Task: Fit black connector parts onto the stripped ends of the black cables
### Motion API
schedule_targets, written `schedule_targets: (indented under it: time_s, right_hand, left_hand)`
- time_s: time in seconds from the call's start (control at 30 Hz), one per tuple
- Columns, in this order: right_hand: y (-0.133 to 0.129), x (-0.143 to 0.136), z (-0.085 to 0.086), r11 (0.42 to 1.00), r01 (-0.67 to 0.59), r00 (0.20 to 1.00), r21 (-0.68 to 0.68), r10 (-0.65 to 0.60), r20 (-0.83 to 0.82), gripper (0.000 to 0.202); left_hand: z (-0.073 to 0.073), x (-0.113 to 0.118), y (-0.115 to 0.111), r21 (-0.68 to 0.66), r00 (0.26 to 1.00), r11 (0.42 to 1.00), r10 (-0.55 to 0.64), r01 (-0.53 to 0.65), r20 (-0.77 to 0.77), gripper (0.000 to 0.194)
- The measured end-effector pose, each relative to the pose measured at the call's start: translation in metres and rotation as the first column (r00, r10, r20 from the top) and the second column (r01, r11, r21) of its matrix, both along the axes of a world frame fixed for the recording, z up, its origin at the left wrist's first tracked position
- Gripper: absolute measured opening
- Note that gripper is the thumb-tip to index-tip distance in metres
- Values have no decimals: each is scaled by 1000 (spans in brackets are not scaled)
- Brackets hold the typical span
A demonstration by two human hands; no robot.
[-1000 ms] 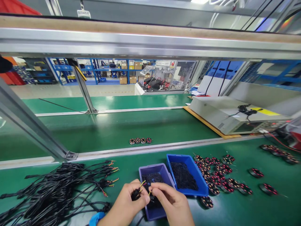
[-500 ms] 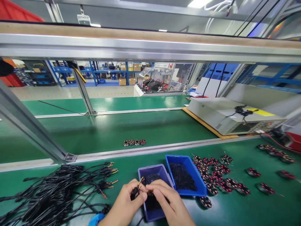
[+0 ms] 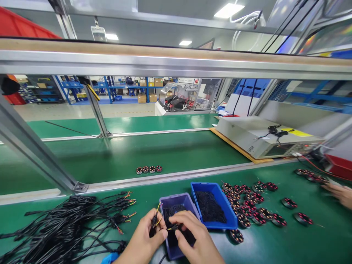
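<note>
My left hand (image 3: pixel 150 231) is closed around a black cable (image 3: pixel 154 222) whose thin yellow and red wire ends stick out from the fingers. Thumb and fingers of my right hand (image 3: pixel 189 231) pinch a small black piece (image 3: pixel 173 228) at one of these wires, touching my left fingertips; its exact shape is too small to tell. Both hands are over the purple bin (image 3: pixel 180 253), which holds short black pieces like thin tubing. Beside it, a blue bin (image 3: pixel 231 221) contains more black tube-like pieces.
Left lies a heap of black cables (image 3: pixel 60 227) with bared coloured ends. Several round copper-wound motor stators (image 3: pixel 249 200) spread out on the right, and a short row of stators (image 3: pixel 145 169) sits behind the rail. A co-worker's hand (image 3: pixel 342 192) is at far right, near a grey instrument (image 3: pixel 264 135).
My right fingers have spread a little and the black piece between them now shows. A co-worker's hand has come in at the right, and one stator there is no longer seen. The view has shifted slightly.
</note>
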State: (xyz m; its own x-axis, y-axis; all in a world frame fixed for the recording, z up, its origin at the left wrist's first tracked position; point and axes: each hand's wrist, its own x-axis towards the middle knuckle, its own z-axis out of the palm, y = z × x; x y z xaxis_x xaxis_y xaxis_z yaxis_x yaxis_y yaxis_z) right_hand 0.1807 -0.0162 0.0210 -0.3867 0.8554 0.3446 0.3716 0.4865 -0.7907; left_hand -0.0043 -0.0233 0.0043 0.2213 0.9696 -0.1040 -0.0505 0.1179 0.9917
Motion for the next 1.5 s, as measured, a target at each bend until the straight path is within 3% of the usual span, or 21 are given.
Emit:
schedule_targets:
  time_s: [0.13,0.27,0.37,0.53,0.7,0.73,0.8,0.87,0.9,0.97,1.07,1.27,1.4,1.5]
  right_hand:
    - [1,3,-2,999,46,999,-11,-46,-21,42]
    - [3,2,-1,996,-27,1000,87,28,-11,15]
    - [3,-3,-2,991,-78,997,110,80,-14,17]
    - [-1,-1,3,996,-80,996,50,82,-25,16]
    - [-1,26,22,935,-347,931,-75,353,96,10]
    - [1,29,24,940,-330,929,-86,340,148,10]
    - [6,28,22,989,-147,930,-30,149,336,12]
    - [13,18,11,995,26,849,99,-74,522,15]
    - [17,11,4,988,49,802,148,-127,584,16]
    - [24,-2,-10,983,24,750,181,-137,646,14]
    - [29,-13,-20,983,-19,737,182,-109,667,21]
    - [22,-2,-1,981,14,807,195,-126,577,26]
    - [12,1,4,990,82,954,118,-112,277,23]
    - [5,0,1,989,138,987,54,-142,72,16]
  left_hand:
    - [-2,0,1,3,1000,1000,17,-17,-12,33]
    - [-5,-1,0,0,999,1000,-26,26,20,36]
    - [-7,-1,-2,-1,994,996,-93,94,60,38]
    - [-4,-1,-2,-29,991,994,-102,105,86,42]
    - [-8,0,-1,-48,994,998,39,-35,100,49]
    - [-9,0,-1,-70,992,996,67,-60,105,49]
    - [-12,2,-2,-111,989,990,96,-84,115,50]
    - [-14,3,-3,-137,988,988,85,-68,129,50]
    - [-14,4,-4,-147,988,988,73,-53,138,50]
    - [-14,5,-5,-164,984,986,63,-36,166,49]
    - [-13,5,-5,-184,977,983,62,-24,205,48]
    - [-9,5,-4,-161,966,987,59,-18,253,46]
    - [-11,4,-3,-128,966,992,36,-3,256,45]
    - [-16,4,-3,-123,969,992,37,-7,244,44]
